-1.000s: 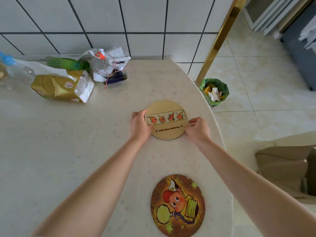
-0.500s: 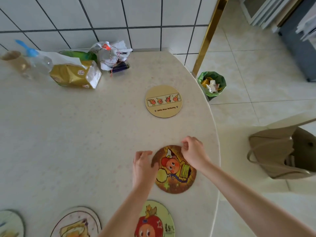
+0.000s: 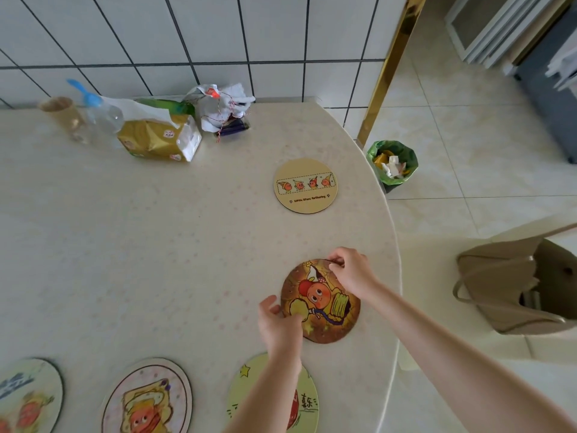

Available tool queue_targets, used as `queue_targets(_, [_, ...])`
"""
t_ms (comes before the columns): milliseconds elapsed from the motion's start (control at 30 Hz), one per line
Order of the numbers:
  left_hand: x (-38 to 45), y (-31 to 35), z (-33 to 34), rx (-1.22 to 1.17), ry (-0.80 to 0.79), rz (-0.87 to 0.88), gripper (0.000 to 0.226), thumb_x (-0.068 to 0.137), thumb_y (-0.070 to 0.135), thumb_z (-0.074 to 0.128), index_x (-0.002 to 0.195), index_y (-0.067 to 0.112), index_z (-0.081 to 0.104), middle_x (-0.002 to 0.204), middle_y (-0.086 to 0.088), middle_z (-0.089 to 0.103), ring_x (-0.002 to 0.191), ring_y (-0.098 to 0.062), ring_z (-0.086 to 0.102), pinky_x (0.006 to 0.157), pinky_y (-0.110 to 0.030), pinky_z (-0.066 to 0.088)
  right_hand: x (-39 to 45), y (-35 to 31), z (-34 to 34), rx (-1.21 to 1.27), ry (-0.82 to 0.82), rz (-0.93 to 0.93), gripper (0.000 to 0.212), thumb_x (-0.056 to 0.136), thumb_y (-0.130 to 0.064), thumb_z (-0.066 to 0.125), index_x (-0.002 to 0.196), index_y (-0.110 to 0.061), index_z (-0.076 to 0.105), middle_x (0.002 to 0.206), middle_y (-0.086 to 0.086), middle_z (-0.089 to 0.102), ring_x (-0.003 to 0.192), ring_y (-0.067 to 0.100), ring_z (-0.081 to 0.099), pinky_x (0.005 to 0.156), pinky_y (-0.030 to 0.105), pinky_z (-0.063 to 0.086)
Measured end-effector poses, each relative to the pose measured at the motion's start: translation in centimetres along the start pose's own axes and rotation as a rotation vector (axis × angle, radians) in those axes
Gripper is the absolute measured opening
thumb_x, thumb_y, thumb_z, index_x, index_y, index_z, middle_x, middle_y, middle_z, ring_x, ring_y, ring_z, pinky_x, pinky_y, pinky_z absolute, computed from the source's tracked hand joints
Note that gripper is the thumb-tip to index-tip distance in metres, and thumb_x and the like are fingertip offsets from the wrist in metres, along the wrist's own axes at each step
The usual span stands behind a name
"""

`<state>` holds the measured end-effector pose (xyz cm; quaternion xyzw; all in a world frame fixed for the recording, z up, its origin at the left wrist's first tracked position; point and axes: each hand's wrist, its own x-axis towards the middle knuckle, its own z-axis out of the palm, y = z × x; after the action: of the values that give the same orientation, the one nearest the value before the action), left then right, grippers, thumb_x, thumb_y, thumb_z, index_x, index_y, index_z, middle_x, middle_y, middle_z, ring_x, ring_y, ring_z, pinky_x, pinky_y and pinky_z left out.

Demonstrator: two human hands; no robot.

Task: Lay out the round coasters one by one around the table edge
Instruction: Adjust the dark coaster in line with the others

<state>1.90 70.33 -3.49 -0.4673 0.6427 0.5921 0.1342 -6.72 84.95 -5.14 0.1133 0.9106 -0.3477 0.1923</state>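
While lying flat on the speckled table (image 3: 125, 245), being pinched at its rims: round brown picture coaster (image 3: 324, 303), left hand (image 3: 279, 326) and right hand (image 3: 351, 271) both gripping; tan coaster (image 3: 306, 185) reading "Little Stars Gathering".

A home dining area. Beyond the hands, a pale round table (image 3: 125, 245) meets a white tiled wall (image 3: 218, 35), with a snack bag (image 3: 156, 139) and water bottle (image 3: 100, 117). Right of them, a small bin (image 3: 394, 165) and handbag (image 3: 515, 285) on floor tiles.
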Motion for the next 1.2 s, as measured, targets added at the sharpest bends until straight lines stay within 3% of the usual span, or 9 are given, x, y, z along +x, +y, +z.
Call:
queue_targets(100, [0.1,-0.1,-0.2,-0.109,-0.04,-0.071,0.036,0.075,-0.008,0.063,0.105,0.013,0.062,0.09,-0.001,0.071,0.077,-0.013,0.065,0.057,-0.022,0.046,0.1,0.1,-0.4,0.19,-0.003,0.081,0.017,0.093,-0.01,0.055,0.103,-0.015,0.068,0.102,0.004,0.068,0.091,0.018,0.063,0.081,0.031,0.054])
queue_targets(200, [0.2,0.5,-0.1,-0.085,-0.098,-0.062,0.023,0.074,-0.002,0.064,0.085,0.017,0.068,0.078,-0.001,0.074,0.076,-0.017,0.068,0.055,-0.023,0.049,0.1,0.1,-1.3,0.393,-0.004,0.185,0.018,0.092,-0.009,0.054,0.091,-0.021,0.067,0.089,0.004,0.068,0.074,0.016,0.067,0.064,0.03,0.058])
queue_targets(267, [0.5,1.5,0.0,-0.058,-0.087,0.006,0.024,0.074,-0.002,0.063,0.078,0.021,0.068,0.077,-0.001,0.073,0.075,-0.019,0.068,0.055,-0.026,0.054,0.1,0.1,-1.8,0.532,0.012,0.254,0.021,0.092,-0.008,0.054,0.087,-0.024,0.066,0.091,0.005,0.069,0.076,0.019,0.069,0.061,0.031,0.057])
queue_targets(367, [1.5,3.7,0.4,-0.03,-0.092,0.101,0.028,0.076,-0.001,0.059,0.078,0.026,0.066,0.081,0.0,0.073,0.077,-0.018,0.069,0.067,-0.032,0.059,-0.2,0.3,-2.1,0.752,0.045,0.354,0.018,0.091,-0.007,0.054,0.096,-0.016,0.068,0.094,0.009,0.07,0.083,0.024,0.069,0.062,0.032,0.055])
queue_targets(500, [4.3,7.2,1.5,-0.051,-0.189,0.168,0.033,0.075,-0.003,0.061,0.093,0.024,0.069,0.09,0.0,0.072,0.081,-0.015,0.069,0.07,-0.029,0.058,-0.9,1.1,-1.8,0.666,0.157,0.352,0.014,0.09,-0.008,0.055,0.1,-0.012,0.065,0.091,0.007,0.067,0.081,0.022,0.064,0.072,0.037,0.056])
queue_targets(600, [6.1,8.9,2.2,0.117,-0.226,0.274,0.034,0.078,-0.002,0.062,0.104,0.019,0.067,0.096,0.0,0.069,0.081,-0.01,0.065,0.06,-0.015,0.049,-1.1,1.6,-1.5,0.645,0.185,0.37,0.011,0.09,-0.006,0.057,0.098,-0.01,0.062,0.083,0.004,0.064,0.08,0.026,0.067,0.076,0.047,0.06])
queue_targets(800, [7.9,8.6,2.9,0.448,-0.176,0.469,0.029,0.082,0.001,0.058,0.102,0.02,0.067,0.092,0.006,0.067,0.092,-0.015,0.064,0.072,-0.02,0.043,0.0,1.9,-0.6,0.503,0.163,0.396,0.02,0.084,-0.001,0.056,0.099,-0.01,0.066,0.09,0.01,0.068,0.092,0.037,0.067,0.078,0.051,0.059])
queue_targets(967, [8.6,8.3,2.3,0.607,-0.186,0.54,0.034,0.084,0.005,0.055,0.115,0.015,0.067,0.111,-0.005,0.069,0.104,-0.023,0.062,0.082,-0.026,0.045,0.2,1.8,-0.2,0.303,0.216,0.325,0.024,0.082,-0.003,0.056,0.101,-0.012,0.067,0.087,0.001,0.063,0.096,0.028,0.064,0.077,0.035,0.054])
queue_targets(1200, [6.0,3.9,-1.4,0.656,-0.175,0.612,0.043,0.083,0.002,0.059,0.125,0.011,0.059,0.123,-0.007,0.056,0.11,-0.023,0.056,0.096,-0.035,0.046,-3.3,2.0,1.5,0.198,0.218,0.24,0.045,0.08,-0.007,0.062,0.125,-0.011,0.055,0.12,0.014,0.054,0.106,0.026,0.053,0.086,0.025,0.037])
